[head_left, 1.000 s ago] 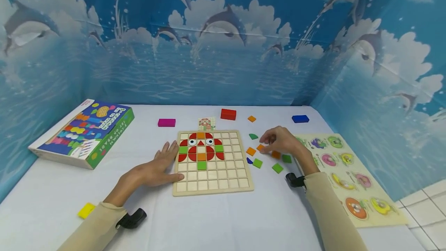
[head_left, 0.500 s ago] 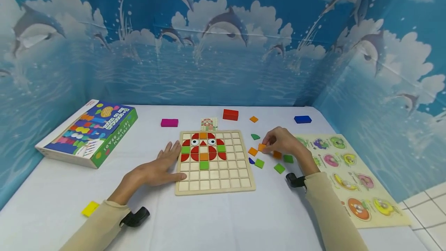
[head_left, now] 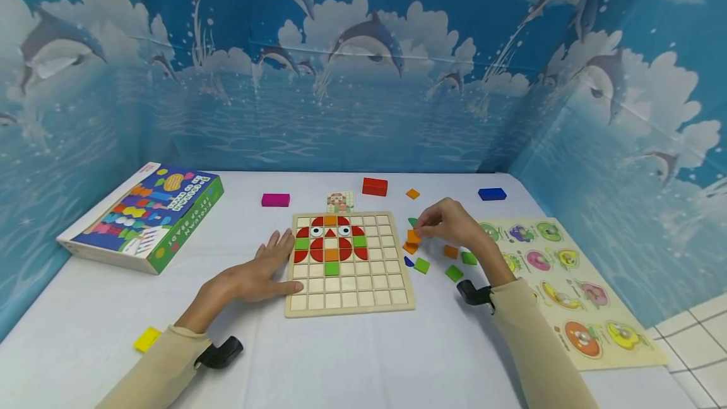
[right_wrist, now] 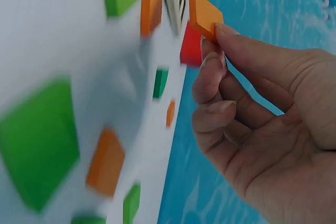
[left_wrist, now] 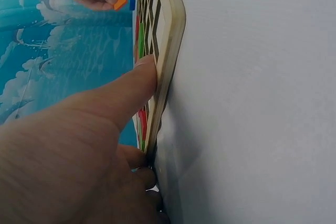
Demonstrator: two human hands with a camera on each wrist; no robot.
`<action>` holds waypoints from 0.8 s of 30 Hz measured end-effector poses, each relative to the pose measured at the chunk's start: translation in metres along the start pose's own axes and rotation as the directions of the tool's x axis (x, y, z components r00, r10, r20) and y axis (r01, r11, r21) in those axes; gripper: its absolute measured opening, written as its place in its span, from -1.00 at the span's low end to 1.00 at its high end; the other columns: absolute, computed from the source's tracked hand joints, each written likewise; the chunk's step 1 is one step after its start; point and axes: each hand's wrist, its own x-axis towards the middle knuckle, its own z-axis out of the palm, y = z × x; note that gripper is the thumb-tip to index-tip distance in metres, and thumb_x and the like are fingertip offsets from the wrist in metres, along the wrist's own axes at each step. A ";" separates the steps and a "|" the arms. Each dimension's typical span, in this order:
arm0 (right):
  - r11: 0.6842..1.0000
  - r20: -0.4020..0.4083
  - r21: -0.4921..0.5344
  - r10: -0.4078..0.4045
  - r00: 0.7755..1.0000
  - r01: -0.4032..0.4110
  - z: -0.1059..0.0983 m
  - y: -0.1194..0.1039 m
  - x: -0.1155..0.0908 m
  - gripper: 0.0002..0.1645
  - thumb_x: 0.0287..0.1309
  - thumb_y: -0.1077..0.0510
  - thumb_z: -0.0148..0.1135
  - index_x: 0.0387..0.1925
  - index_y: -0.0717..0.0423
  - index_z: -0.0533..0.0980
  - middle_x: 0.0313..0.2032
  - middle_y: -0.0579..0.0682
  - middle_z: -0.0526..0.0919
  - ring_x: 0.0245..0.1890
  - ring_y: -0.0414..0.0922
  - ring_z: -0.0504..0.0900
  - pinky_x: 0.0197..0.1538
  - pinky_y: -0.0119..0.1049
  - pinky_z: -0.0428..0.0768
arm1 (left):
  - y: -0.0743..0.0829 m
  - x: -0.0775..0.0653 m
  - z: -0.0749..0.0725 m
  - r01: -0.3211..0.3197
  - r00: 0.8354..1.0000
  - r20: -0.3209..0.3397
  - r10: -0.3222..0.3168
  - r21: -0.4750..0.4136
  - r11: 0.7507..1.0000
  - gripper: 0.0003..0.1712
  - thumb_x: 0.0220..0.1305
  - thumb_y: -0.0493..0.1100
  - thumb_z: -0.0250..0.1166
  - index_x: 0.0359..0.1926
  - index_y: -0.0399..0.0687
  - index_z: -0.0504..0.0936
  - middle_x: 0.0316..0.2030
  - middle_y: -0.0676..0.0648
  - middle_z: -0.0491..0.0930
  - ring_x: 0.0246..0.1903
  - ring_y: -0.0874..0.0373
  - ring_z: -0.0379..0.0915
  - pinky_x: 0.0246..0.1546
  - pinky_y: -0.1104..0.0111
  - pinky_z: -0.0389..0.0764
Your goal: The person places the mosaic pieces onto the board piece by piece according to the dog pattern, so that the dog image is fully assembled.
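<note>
My right hand pinches an orange square tile between thumb and fingertips, lifted off the table in the right wrist view. Another orange tile lies just below it in the head view. Flat along the left edge of the wooden grid board rests my left hand, thumb on the lower left corner and fingers stretched along the side. Red, green, orange and eye pieces form a figure in the board's upper left cells. A small picture card lies at the board's far edge.
Loose green tiles, a small blue piece and an orange tile lie right of the board. A fruit puzzle board is farther right. Red, magenta and blue blocks stand behind; a game box sits left.
My right hand has picked up an orange tile from the table and moved it left, nearer the board. The left hand stays on the board's edge.
</note>
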 end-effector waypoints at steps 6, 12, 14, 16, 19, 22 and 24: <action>0.995 0.032 0.077 -0.073 0.997 0.071 0.023 -0.024 0.003 -0.91 0.35 0.30 0.47 -0.17 0.22 0.82 -0.29 0.01 0.84 -0.35 -0.04 0.69 -0.26 -0.34 0.68 | -0.001 0.001 0.001 -0.005 1.000 0.001 0.005 -0.005 1.000 0.28 0.43 0.19 0.41 0.73 -0.30 -0.21 0.74 -0.30 -0.37 0.69 -0.30 -0.64 0.66 -0.23 -0.35; 0.981 0.037 0.107 -0.167 0.985 0.162 0.053 -0.052 0.002 -0.94 0.33 0.31 0.48 -0.23 0.18 0.83 -0.29 -0.03 0.85 -0.34 -0.10 0.72 -0.25 -0.32 0.71 | -0.004 0.000 -0.002 -0.033 0.999 0.005 0.033 -0.017 0.999 0.34 0.39 0.27 0.42 0.72 -0.32 -0.21 0.73 -0.31 -0.38 0.69 -0.30 -0.66 0.65 -0.24 -0.38; 0.979 0.039 0.106 -0.180 0.983 0.175 0.063 -0.060 0.002 -0.95 0.33 0.29 0.49 -0.26 0.16 0.84 -0.31 -0.07 0.84 -0.31 -0.15 0.72 -0.22 -0.31 0.72 | -0.007 0.001 -0.001 -0.047 0.999 0.004 0.047 -0.023 0.999 0.35 0.39 0.29 0.42 0.72 -0.33 -0.21 0.73 -0.32 -0.38 0.68 -0.31 -0.67 0.64 -0.25 -0.40; 0.978 0.042 0.100 -0.185 0.982 0.181 0.071 -0.067 0.001 -0.95 0.32 0.26 0.51 -0.27 0.15 0.83 -0.33 -0.11 0.83 -0.32 -0.19 0.69 -0.25 -0.31 0.70 | -0.007 0.001 -0.001 -0.048 0.999 0.004 0.048 -0.024 0.999 0.34 0.39 0.28 0.42 0.72 -0.33 -0.21 0.73 -0.32 -0.37 0.69 -0.32 -0.66 0.64 -0.25 -0.40; 0.972 0.040 0.084 -0.222 0.974 0.218 0.082 -0.074 0.001 -0.94 0.32 0.27 0.51 -0.29 0.19 0.82 -0.36 -0.10 0.82 -0.36 -0.24 0.66 -0.29 -0.35 0.68 | -0.008 0.002 0.001 -0.036 0.999 0.003 0.036 -0.011 0.999 0.32 0.41 0.26 0.41 0.72 -0.32 -0.21 0.74 -0.30 -0.37 0.69 -0.30 -0.66 0.65 -0.22 -0.39; 0.961 0.032 0.078 -0.269 0.963 0.266 0.090 -0.079 0.001 -0.95 0.31 0.31 0.51 -0.27 0.24 0.82 -0.37 -0.05 0.83 -0.42 -0.28 0.66 -0.31 -0.40 0.69 | -0.006 0.003 0.000 -0.028 1.000 0.006 0.028 0.002 1.000 0.31 0.43 0.25 0.40 0.72 -0.32 -0.21 0.74 -0.30 -0.38 0.69 -0.29 -0.65 0.66 -0.22 -0.37; 0.953 0.024 0.070 -0.296 0.955 0.294 0.095 -0.080 0.001 -0.96 0.29 0.32 0.51 -0.27 0.26 0.82 -0.37 -0.03 0.83 -0.43 -0.30 0.65 -0.30 -0.43 0.68 | -0.007 0.002 0.000 -0.021 1.000 0.004 0.021 0.007 1.000 0.32 0.41 0.27 0.40 0.72 -0.31 -0.22 0.74 -0.28 -0.38 0.70 -0.27 -0.66 0.66 -0.22 -0.37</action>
